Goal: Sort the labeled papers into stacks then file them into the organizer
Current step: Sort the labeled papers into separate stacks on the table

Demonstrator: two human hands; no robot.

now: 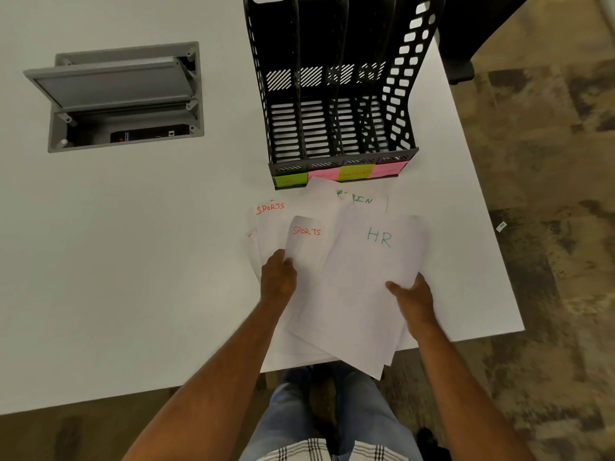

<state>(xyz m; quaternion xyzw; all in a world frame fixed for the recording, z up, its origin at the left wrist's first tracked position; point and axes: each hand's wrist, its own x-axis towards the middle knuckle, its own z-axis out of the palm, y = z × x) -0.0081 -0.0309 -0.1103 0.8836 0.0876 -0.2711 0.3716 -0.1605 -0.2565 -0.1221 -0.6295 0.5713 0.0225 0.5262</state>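
A loose fan of white papers lies on the white table in front of a black four-slot organizer (336, 94). The top sheet reads HR (372, 261) in green. Two sheets marked SPORTS (306, 232) in red lie to its left, and one marked ADMIN (362, 199) peeks out behind. My right hand (412, 301) grips the HR sheet at its lower right edge, thumb on top. My left hand (278, 277) rests on the left part of the fan, fingers curled at a SPORTS sheet's edge. Coloured sticky labels (342, 173) line the organizer's front.
An open grey cable hatch (123, 94) is set into the table at the left. The table's front edge (133, 397) and right edge are close to the papers, some of which overhang the front. Patterned carpet lies beyond, and a dark chair base (461, 69) stands behind.
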